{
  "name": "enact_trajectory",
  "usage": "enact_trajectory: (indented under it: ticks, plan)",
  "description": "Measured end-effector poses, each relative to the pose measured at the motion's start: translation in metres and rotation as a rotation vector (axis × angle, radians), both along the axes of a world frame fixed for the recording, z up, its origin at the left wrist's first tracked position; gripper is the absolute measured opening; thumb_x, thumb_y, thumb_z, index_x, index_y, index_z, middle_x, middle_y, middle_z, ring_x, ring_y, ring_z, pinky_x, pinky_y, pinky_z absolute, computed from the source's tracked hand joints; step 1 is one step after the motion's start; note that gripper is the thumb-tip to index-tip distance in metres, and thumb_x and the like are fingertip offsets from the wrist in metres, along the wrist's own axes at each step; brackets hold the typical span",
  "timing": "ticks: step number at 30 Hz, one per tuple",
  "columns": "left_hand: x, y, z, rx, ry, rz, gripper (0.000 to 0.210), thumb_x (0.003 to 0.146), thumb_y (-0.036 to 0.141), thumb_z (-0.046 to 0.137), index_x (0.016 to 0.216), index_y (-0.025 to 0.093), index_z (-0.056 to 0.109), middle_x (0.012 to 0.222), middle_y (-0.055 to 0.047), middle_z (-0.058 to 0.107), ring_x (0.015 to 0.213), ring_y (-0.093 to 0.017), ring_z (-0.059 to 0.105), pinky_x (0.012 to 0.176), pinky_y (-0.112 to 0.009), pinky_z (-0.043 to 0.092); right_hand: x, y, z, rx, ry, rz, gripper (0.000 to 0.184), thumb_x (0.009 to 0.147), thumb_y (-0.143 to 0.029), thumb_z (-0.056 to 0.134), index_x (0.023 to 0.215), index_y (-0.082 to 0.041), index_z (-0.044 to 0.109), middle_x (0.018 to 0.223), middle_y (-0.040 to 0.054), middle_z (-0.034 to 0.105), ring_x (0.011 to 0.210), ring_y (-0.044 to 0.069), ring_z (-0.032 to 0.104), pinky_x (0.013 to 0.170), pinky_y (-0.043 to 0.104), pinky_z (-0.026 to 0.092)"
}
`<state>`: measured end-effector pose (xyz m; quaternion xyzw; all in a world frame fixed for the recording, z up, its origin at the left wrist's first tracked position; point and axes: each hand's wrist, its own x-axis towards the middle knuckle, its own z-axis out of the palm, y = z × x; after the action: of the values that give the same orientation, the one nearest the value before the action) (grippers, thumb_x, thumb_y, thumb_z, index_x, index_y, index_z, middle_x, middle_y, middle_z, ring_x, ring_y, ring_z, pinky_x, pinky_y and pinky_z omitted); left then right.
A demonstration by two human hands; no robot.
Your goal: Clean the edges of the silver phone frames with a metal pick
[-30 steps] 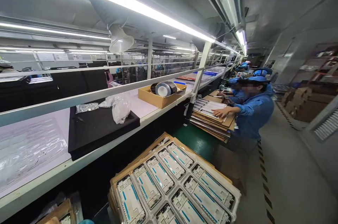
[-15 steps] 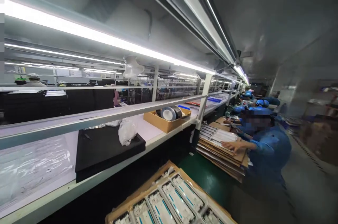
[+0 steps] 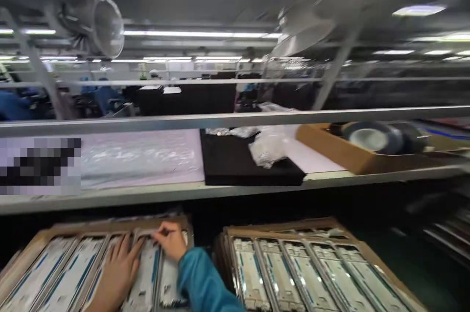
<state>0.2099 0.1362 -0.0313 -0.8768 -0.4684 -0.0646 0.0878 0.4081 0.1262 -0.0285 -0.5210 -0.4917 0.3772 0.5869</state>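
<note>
Flat over a tray of phone frames [image 3: 60,273] at the lower left rests my left hand [image 3: 116,270], its fingers stretched out across the middle frames. Beside it, my right hand [image 3: 172,241] in a teal sleeve has thumb and fingers pinched together at the top end of a phone frame [image 3: 145,277]. Whatever sits in that pinch is too small and blurred to make out. The frames are pale with dark ends and blue strips, each in its own clear slot. To the right stands a second stack of trays holding similar phone frames [image 3: 306,275].
Above the trays runs a shelf [image 3: 176,195] carrying clear plastic sheets [image 3: 139,157], a black foam block [image 3: 235,165] with a crumpled clear bag [image 3: 270,148] on it, and a cardboard box [image 3: 330,153] of tape rolls [image 3: 370,138]. A metal rail [image 3: 205,120] crosses above.
My view has swung left and down, away from the co-workers along the line. Both my hands and the left tray have come into sight; the other tray now lies at the right.
</note>
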Motion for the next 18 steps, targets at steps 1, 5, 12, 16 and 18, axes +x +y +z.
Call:
enact_trajectory:
  ticks: [1, 5, 12, 16, 18]
  plan:
    - [-0.003, -0.005, 0.002, -0.031, 0.038, 0.022, 0.052, 0.090, 0.015, 0.051, 0.137, 0.030, 0.064, 0.143, -0.008, 0.059, 0.135, -0.033, 0.050, 0.111, -0.051, 0.041, -0.010, -0.001, -0.008, -0.029, 0.025, 0.021, 0.042, 0.091, -0.050, 0.072, 0.071, -0.015, 0.061, 0.065, -0.0035, 0.061, 0.058, 0.012, 0.061, 0.060, 0.028, 0.054]
    - [0.008, -0.012, 0.011, -0.103, -0.026, 0.051, 0.056, 0.090, 0.009, 0.047, 0.141, 0.028, 0.061, 0.153, -0.013, 0.049, 0.143, -0.033, 0.042, 0.113, -0.052, 0.038, -0.009, -0.002, -0.021, -0.067, 0.100, 0.040, 0.063, 0.068, -0.080, 0.073, 0.062, -0.019, 0.061, 0.059, 0.0025, 0.066, 0.056, 0.019, 0.064, 0.056, 0.031, 0.051]
    - [0.011, -0.018, 0.014, -0.178, -0.172, 0.062, 0.049, 0.093, 0.011, 0.046, 0.138, 0.025, 0.060, 0.157, -0.015, 0.041, 0.145, -0.035, 0.037, 0.116, -0.058, 0.033, 0.002, -0.006, -0.018, -0.080, 0.125, 0.038, 0.066, 0.060, -0.087, 0.072, 0.060, -0.022, 0.064, 0.061, 0.0091, 0.070, 0.058, 0.025, 0.067, 0.057, 0.035, 0.055]
    - [0.011, -0.019, 0.015, -0.185, -0.199, 0.048, 0.045, 0.094, 0.012, 0.046, 0.135, 0.023, 0.059, 0.157, -0.015, 0.040, 0.146, -0.035, 0.035, 0.116, -0.058, 0.034, 0.002, -0.009, -0.016, -0.101, 0.086, 0.050, 0.065, 0.062, -0.086, 0.072, 0.062, -0.021, 0.067, 0.065, 0.0100, 0.072, 0.061, 0.026, 0.068, 0.059, 0.036, 0.056]
    - [0.012, -0.018, 0.017, -0.207, -0.199, 0.052, 0.046, 0.094, 0.012, 0.046, 0.137, 0.022, 0.058, 0.157, -0.015, 0.039, 0.146, -0.035, 0.035, 0.116, -0.059, 0.033, 0.003, -0.008, -0.016, -0.104, 0.070, 0.062, 0.065, 0.062, -0.085, 0.073, 0.063, -0.021, 0.068, 0.066, 0.0100, 0.072, 0.061, 0.025, 0.068, 0.060, 0.037, 0.056]
